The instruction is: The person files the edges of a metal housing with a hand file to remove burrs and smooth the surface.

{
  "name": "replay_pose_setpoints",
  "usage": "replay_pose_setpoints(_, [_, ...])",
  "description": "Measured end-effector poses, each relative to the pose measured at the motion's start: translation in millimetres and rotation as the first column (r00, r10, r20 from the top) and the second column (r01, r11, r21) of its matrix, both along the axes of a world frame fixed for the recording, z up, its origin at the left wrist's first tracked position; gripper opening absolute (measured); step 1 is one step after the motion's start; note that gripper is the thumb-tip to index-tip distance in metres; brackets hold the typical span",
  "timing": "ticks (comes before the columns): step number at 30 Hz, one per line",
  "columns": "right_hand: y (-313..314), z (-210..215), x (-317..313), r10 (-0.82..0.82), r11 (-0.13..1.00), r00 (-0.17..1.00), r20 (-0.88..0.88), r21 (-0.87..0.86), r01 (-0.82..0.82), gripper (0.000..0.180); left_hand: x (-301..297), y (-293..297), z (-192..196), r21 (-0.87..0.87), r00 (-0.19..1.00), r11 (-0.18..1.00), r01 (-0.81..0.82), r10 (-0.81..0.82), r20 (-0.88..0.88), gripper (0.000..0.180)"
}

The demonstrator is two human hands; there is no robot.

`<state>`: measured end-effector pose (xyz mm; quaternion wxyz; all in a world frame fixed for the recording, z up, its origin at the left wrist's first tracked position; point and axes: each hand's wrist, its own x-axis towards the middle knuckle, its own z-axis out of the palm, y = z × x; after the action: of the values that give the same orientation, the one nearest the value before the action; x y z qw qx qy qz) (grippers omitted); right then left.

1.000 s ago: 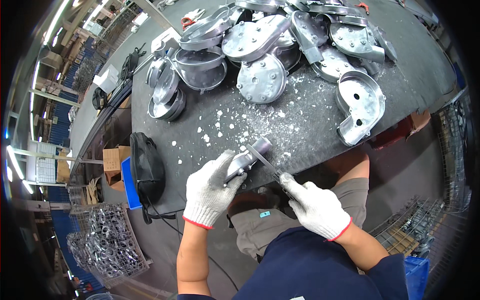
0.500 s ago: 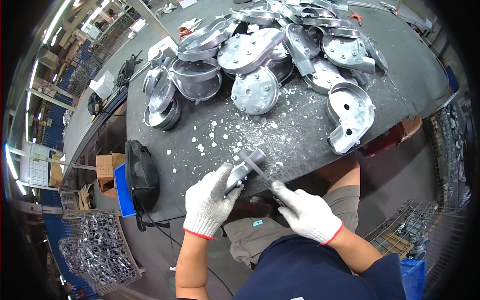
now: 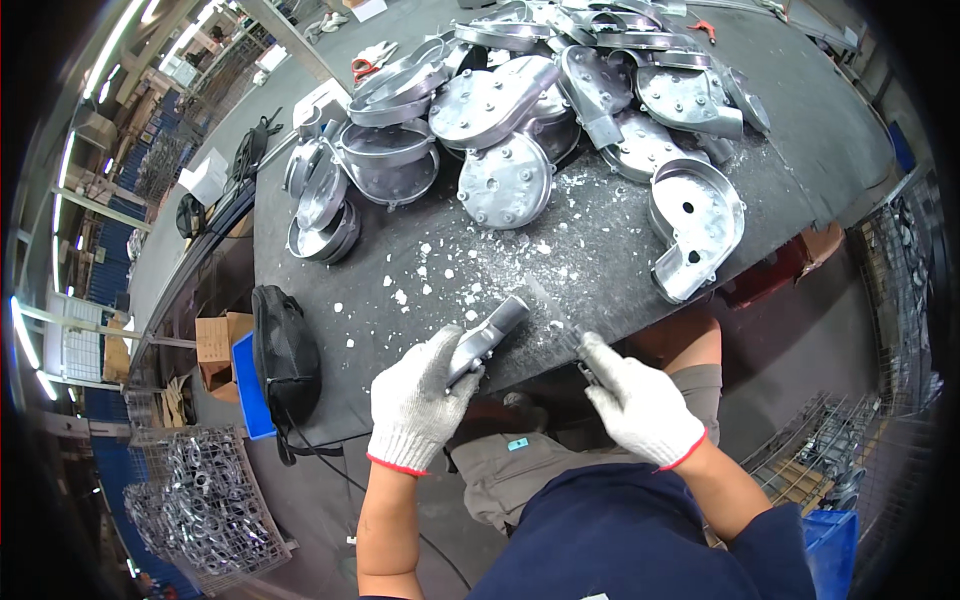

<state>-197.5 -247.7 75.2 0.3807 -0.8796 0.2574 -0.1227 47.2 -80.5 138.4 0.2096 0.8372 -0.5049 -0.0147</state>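
Note:
In a white knit glove with a red cuff, my left hand grips a grey cast-metal housing near the table's front edge. The housing's spout-like end points up and to the right; much of its body is hidden by the glove. My right hand, gloved the same way, is closed around the handle of a flat metal file. Motion smears the file's blade, which stands a little to the right of the housing, apart from it. Metal flakes lie scattered on the dark table just beyond both hands.
A heap of similar housings fills the far side. One lone housing lies at the right edge. A black bag sits at the left edge, near a blue bin. Wire baskets of parts stand on the floor.
My right hand has moved right with the file, whose blade has come away from the housing it lay across. My left hand holds the housing in nearly the same place.

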Motion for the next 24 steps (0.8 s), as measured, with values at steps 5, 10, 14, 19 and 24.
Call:
replay_pose_setpoints(5, [0, 27, -3, 0.104, 0.994, 0.990, -0.098, -0.003, -0.105, 0.070, -2, 0, -1, 0.016, 1.000, 1.000, 0.000, 0.000, 0.017, 0.049])
replay_pose_setpoints(10, [-3, 6, 7, 0.269, 0.962, 0.959, -0.084, -0.030, -0.272, 0.076, -6, -2, -1, 0.017, 0.998, 1.000, -0.002, 0.001, 0.059, 0.049])
replay_pose_setpoints(14, [-11, 13, 16, 0.105, 0.211, 0.994, 0.006, 0.977, -0.028, 0.081, -7, -3, -2, 0.006, 0.999, 1.000, 0.005, -0.005, 0.045, 0.050])
replay_pose_setpoints(19, [-2, 16, 22, 0.148, 0.420, 0.989, 0.020, 0.904, -0.082, 0.074, -9, -2, -1, 0.014, 0.998, 1.000, -0.006, 0.005, 0.064, 0.049])
replay_pose_setpoints(24, [5, -3, 16, 0.226, 0.921, 0.971, 0.077, 0.307, -0.238, 0.068, -8, -2, -2, -0.008, 0.998, 1.000, -0.003, 0.003, 0.057, 0.049])
